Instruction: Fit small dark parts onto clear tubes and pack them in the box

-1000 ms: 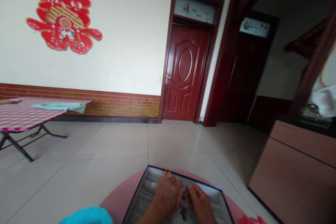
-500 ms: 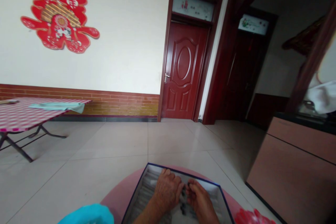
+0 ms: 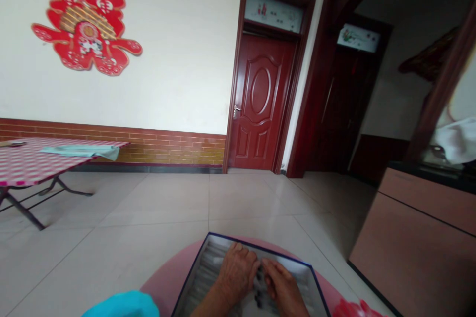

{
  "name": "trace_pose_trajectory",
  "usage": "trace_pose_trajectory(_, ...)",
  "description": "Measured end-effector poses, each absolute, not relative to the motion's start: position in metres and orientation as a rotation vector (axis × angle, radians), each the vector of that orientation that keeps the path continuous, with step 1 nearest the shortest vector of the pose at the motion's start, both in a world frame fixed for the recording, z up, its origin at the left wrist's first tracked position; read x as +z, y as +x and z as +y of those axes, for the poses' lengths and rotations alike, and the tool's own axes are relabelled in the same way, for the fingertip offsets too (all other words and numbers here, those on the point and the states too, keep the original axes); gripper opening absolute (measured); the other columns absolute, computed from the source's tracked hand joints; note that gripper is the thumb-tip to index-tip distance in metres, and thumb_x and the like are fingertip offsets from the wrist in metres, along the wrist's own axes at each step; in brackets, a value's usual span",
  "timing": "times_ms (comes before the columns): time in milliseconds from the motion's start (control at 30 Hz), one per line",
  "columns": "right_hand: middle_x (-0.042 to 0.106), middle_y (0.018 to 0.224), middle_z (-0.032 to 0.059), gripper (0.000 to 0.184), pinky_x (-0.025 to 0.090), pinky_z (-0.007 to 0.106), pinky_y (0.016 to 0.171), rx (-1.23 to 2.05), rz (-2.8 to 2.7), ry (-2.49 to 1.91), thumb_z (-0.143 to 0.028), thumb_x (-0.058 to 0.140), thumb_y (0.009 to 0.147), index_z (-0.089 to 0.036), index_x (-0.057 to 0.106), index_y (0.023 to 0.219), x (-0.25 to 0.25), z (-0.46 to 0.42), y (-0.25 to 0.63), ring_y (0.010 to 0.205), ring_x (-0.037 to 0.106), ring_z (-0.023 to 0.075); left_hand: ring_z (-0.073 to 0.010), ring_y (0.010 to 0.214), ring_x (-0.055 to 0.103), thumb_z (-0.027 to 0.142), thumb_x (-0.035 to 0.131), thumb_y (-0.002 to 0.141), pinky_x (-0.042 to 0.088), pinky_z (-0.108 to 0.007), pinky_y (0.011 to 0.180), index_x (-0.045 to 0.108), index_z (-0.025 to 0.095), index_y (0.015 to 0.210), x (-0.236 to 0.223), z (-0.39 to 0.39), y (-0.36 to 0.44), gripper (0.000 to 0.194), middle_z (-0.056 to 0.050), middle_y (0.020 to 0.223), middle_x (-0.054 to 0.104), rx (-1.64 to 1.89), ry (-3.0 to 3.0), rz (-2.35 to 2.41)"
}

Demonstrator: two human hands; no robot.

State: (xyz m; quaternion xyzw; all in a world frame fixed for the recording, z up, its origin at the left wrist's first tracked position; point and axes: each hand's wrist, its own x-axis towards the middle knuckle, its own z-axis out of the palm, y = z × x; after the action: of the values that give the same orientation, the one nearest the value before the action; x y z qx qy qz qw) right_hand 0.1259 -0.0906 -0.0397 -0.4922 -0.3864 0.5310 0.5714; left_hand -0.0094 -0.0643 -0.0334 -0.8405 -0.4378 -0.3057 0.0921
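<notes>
A shallow box (image 3: 311,272) with a blue rim and pale inside lies at the bottom centre. Clear, greyish strip-like packets (image 3: 206,268) fill its left part. Both of my hands are over it, close together. My left hand (image 3: 238,270) is closed, fingers curled down and thumb side toward the right. Pinched closed, my right hand (image 3: 280,280) has its fingertips near the left thumb. Between them hangs a strip of small dark pieces (image 3: 259,298), apparently in clear plastic. What exactly each set of fingertips grips is blurred and partly hidden.
The box rests on a round pink table (image 3: 167,272). A bright blue item (image 3: 124,304) is at its left, a red plastic-looking item (image 3: 355,309) at its right. Farther off are a checked folding table (image 3: 33,161), a cabinet (image 3: 416,237) and a red door (image 3: 260,104).
My right hand has shifted slightly, its fingertips now nearer the left thumb and its fingers tilted differently. The left hand stays almost in place. The view has moved slightly.
</notes>
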Motion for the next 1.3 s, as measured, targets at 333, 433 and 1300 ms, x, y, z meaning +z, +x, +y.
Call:
trace_pose_trajectory(333, 0.052, 0.057, -0.0061, 0.026, 0.035, 0.019, 0.047, 1.218, -0.758, -1.122, -0.043, 0.067, 0.063, -0.02, 0.058, 0.073, -0.039, -0.091, 0.136, 0.049, 0.045, 0.0077, -0.0172, 0.068, 0.056, 0.032, 0.043, 0.087, 0.039, -0.026, 0.06, 0.055, 0.03, 0.1, -0.017, -0.073, -0.01, 0.018, 0.0, 0.074, 0.06, -0.778, -2.548, -1.329)
trace_pose_trajectory(433, 0.047, 0.051, -0.0077, 0.027, 0.032, 0.019, 0.041, 1.148, -0.667, -1.143, -0.045, 0.064, 0.063, -0.02, 0.052, 0.063, -0.039, -0.087, 0.141, 0.044, 0.041, 0.0074, -0.0167, 0.068, 0.056, 0.035, 0.043, 0.087, 0.038, -0.025, 0.06, 0.057, 0.029, 0.096, -0.018, -0.071, -0.015, 0.017, 0.0, 0.072, 0.06, -0.807, -2.531, -1.356)
trace_pose_trajectory(1300, 0.055, 0.051, -0.0022, 0.027, 0.04, 0.025, 0.053, 0.567, -1.598, -1.319, -0.044, 0.056, 0.071, -0.022, 0.065, 0.083, -0.033, -0.098, 0.12, 0.049, 0.049, 0.0151, -0.0197, 0.084, 0.052, 0.015, 0.034, 0.084, 0.041, -0.034, 0.078, 0.056, 0.018, 0.096, -0.012, -0.066, -0.008, 0.025, -0.006, 0.086, 0.058, -1.35, -2.523, -1.301)
